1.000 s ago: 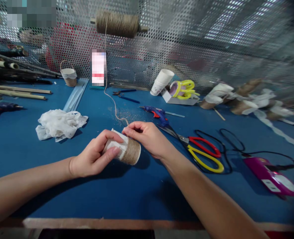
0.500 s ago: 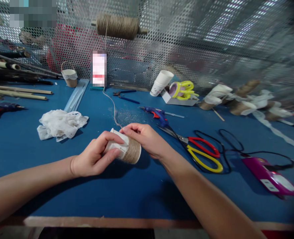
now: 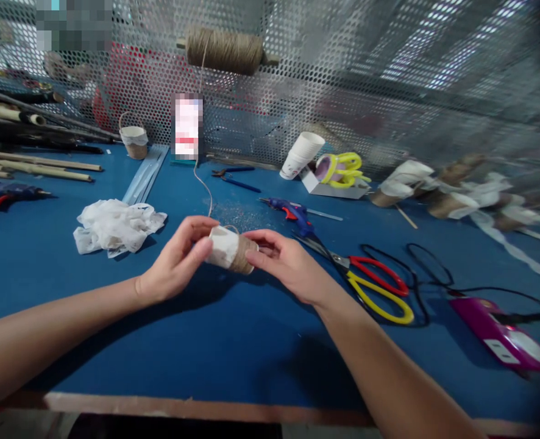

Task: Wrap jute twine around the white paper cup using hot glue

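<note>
Between both hands lies a white paper cup [image 3: 223,248], tilted on its side above the blue table, its right part wrapped in brown twine [image 3: 242,253]. My left hand [image 3: 178,256] grips the cup's left end with thumb and fingers. My right hand [image 3: 281,259] holds the twine-wrapped end, thumb in front and fingers behind. A strand of twine [image 3: 205,183] runs from behind the cup up to the large twine spool [image 3: 224,50] mounted on the mesh wall.
Left lies a heap of white lace ribbon [image 3: 117,225]. Right of my hands are a blue glue gun [image 3: 291,213], large scissors [image 3: 380,289] and a purple power strip [image 3: 503,332] with a black cord. Stacked paper cups [image 3: 301,155] and pliers [image 3: 238,178] lie farther back.
The cup has risen slightly away from me and turned. My right hand has moved from the strand at the cup's top to its twine-wrapped end. The view has shifted a little.
</note>
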`<state>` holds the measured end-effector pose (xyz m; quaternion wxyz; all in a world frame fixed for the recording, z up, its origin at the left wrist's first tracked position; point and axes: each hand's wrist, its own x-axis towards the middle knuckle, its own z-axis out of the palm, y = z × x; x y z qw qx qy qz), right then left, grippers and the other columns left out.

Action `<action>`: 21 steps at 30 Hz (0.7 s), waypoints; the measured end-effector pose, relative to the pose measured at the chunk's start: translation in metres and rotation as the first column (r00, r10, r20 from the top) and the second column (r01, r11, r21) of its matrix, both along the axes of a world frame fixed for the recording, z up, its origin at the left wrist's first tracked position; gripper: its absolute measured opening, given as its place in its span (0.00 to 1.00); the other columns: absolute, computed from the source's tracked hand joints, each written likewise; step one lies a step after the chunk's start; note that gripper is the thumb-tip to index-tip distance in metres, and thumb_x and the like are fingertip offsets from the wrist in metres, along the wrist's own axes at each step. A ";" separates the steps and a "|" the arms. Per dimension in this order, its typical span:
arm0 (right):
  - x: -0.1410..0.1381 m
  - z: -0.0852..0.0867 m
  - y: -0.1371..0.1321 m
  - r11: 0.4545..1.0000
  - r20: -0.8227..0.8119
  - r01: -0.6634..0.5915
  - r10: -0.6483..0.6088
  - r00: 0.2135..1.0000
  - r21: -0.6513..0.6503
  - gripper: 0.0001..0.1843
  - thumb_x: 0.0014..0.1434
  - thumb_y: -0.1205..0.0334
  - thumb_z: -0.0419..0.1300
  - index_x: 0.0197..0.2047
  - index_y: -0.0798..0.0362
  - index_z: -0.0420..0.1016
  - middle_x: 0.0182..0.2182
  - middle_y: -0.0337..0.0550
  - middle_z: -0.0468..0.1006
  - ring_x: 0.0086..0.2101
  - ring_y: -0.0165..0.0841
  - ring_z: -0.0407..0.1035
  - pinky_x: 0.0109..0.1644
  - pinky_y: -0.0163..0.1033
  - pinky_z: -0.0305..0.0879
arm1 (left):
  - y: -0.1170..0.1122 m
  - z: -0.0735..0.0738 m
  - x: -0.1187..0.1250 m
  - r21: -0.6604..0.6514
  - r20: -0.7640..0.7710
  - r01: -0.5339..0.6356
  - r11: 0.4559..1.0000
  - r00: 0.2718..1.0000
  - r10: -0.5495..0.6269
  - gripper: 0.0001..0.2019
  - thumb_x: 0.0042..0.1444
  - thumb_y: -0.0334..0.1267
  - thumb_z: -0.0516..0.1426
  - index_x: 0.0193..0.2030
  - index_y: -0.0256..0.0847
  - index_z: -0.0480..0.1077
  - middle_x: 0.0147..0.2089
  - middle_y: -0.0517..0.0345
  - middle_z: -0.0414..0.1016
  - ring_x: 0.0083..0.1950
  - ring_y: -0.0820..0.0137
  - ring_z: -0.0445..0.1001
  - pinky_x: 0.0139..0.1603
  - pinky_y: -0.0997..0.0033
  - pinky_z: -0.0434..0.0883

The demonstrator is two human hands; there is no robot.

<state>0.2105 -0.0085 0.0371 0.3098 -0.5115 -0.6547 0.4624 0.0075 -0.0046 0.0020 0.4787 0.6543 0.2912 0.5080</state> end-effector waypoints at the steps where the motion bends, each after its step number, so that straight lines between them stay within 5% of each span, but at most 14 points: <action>1: 0.000 -0.003 0.000 0.999 0.013 0.031 -0.031 0.999 0.034 0.19 0.51 0.55 0.61 0.45 0.52 0.68 0.42 0.47 0.75 0.40 0.36 0.71 0.45 0.46 0.69 | 0.004 0.000 0.001 -0.052 0.065 -0.078 0.996 0.995 0.082 0.09 0.59 0.37 0.51 0.46 0.39 0.62 0.39 0.54 0.70 0.38 0.72 0.69 0.39 0.73 0.66; 3: -0.002 -0.007 0.000 0.991 0.041 0.081 -0.086 0.995 0.111 0.20 0.50 0.57 0.62 0.45 0.52 0.67 0.44 0.49 0.73 0.41 0.37 0.70 0.47 0.49 0.67 | 0.011 0.000 0.001 -0.156 0.104 -0.195 0.968 0.972 0.213 0.05 0.57 0.36 0.52 0.38 0.37 0.65 0.32 0.59 0.68 0.33 0.74 0.66 0.36 0.75 0.64; 7: -0.005 -0.008 -0.002 0.972 0.084 0.092 -0.112 0.990 0.216 0.19 0.48 0.59 0.64 0.44 0.51 0.69 0.44 0.47 0.71 0.42 0.38 0.68 0.49 0.51 0.65 | 0.020 -0.002 -0.001 -0.271 0.060 -0.186 0.945 0.976 0.209 0.06 0.56 0.36 0.53 0.30 0.36 0.64 0.25 0.62 0.65 0.27 0.76 0.62 0.31 0.76 0.61; 13: -0.005 -0.010 -0.002 0.993 0.039 0.018 -0.023 0.999 0.118 0.21 0.51 0.55 0.61 0.46 0.54 0.66 0.42 0.49 0.74 0.39 0.35 0.72 0.43 0.46 0.71 | 0.021 -0.002 -0.003 -0.301 0.062 -0.157 0.941 0.981 0.184 0.13 0.56 0.39 0.53 0.23 0.38 0.60 0.22 0.64 0.62 0.25 0.77 0.59 0.29 0.75 0.58; 17: -0.006 -0.011 -0.002 0.996 0.020 -0.017 0.016 1.000 0.085 0.19 0.52 0.55 0.60 0.46 0.53 0.66 0.40 0.48 0.75 0.38 0.35 0.73 0.41 0.44 0.73 | 0.020 -0.001 -0.004 -0.403 0.035 0.000 0.915 0.999 0.016 0.23 0.58 0.52 0.47 0.22 0.36 0.64 0.22 0.59 0.64 0.26 0.74 0.62 0.28 0.73 0.60; 21: -0.007 -0.011 -0.004 0.985 0.048 -0.005 -0.003 0.999 0.172 0.18 0.51 0.57 0.62 0.45 0.52 0.67 0.43 0.46 0.72 0.40 0.35 0.70 0.45 0.46 0.70 | 0.013 0.003 -0.002 -0.453 0.043 0.190 0.871 0.980 -0.192 0.15 0.48 0.43 0.61 0.38 0.34 0.69 0.35 0.56 0.72 0.34 0.72 0.68 0.37 0.73 0.64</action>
